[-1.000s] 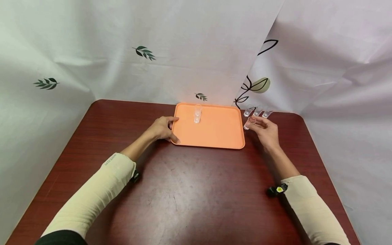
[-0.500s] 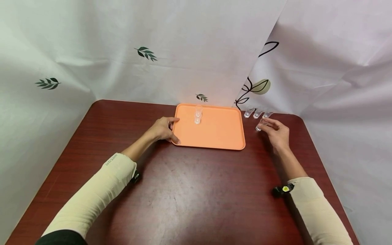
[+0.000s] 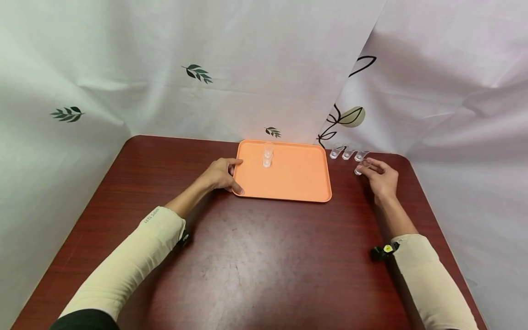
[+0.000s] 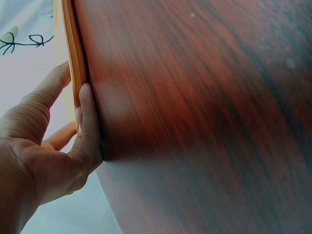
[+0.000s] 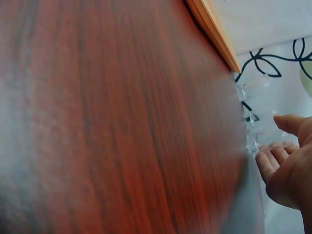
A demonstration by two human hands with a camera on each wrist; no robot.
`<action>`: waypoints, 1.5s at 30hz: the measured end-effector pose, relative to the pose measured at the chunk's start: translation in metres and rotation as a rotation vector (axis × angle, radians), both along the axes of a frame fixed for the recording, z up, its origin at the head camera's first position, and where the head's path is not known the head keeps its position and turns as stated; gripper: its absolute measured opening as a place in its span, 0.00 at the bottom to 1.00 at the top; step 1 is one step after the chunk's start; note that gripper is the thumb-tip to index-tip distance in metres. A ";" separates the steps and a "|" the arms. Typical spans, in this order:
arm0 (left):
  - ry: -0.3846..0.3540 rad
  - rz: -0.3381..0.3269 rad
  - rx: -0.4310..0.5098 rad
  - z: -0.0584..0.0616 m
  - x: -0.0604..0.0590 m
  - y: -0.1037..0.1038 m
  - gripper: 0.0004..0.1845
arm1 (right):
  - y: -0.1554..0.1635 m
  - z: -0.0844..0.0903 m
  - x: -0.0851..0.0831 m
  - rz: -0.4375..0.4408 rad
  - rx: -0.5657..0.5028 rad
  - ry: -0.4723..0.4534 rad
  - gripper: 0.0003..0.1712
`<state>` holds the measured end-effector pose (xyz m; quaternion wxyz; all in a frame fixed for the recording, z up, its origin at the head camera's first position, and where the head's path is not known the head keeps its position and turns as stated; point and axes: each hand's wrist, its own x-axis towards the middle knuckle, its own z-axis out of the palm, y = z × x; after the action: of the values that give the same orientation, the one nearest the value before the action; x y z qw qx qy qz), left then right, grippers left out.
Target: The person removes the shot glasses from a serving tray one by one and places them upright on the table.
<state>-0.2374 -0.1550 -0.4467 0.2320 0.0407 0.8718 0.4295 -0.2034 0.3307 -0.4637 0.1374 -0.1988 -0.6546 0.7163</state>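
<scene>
My left hand (image 3: 217, 175) grips the left edge of an orange tray (image 3: 297, 176), its thumb over the near left corner. The left wrist view shows the fingers lying along the tray's outer side (image 4: 73, 53). Two small clear plastic cups stand on the tray, a rear cup (image 3: 269, 147) close behind a front cup (image 3: 267, 161). Right of the tray, my right hand (image 3: 382, 179) holds another clear cup (image 3: 358, 171) low by the table between thumb and fingers. Just behind it stand a left cup (image 3: 334, 153), a middle cup (image 3: 348, 153) and a right cup (image 3: 360, 156) in a row.
The dark red wooden table (image 3: 255, 256) reaches back to a white cloth wall (image 3: 255, 68) with leaf prints. Its far edge runs close behind the tray and the row of cups. The right wrist view shows the tray's corner (image 5: 219, 41) beside the cups.
My right hand has moved right with its cup, from beside the tray's right edge to in front of the row's right cup. The left hand keeps its grip on the tray.
</scene>
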 end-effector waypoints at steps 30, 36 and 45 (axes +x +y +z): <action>-0.006 0.005 -0.001 -0.016 -0.011 -0.006 0.65 | 0.010 -0.005 -0.004 -0.030 0.062 -0.099 0.33; -0.011 -0.002 0.003 -0.010 -0.008 -0.004 0.65 | 0.012 -0.004 0.001 -0.035 0.095 -0.119 0.32; 0.001 -0.007 0.002 -0.007 -0.006 -0.003 0.65 | 0.012 -0.001 0.010 -0.042 0.080 -0.128 0.30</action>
<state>-0.2435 -0.1578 -0.4536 0.2330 0.0441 0.8713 0.4296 -0.1929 0.3432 -0.4648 0.1179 -0.2521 -0.6858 0.6725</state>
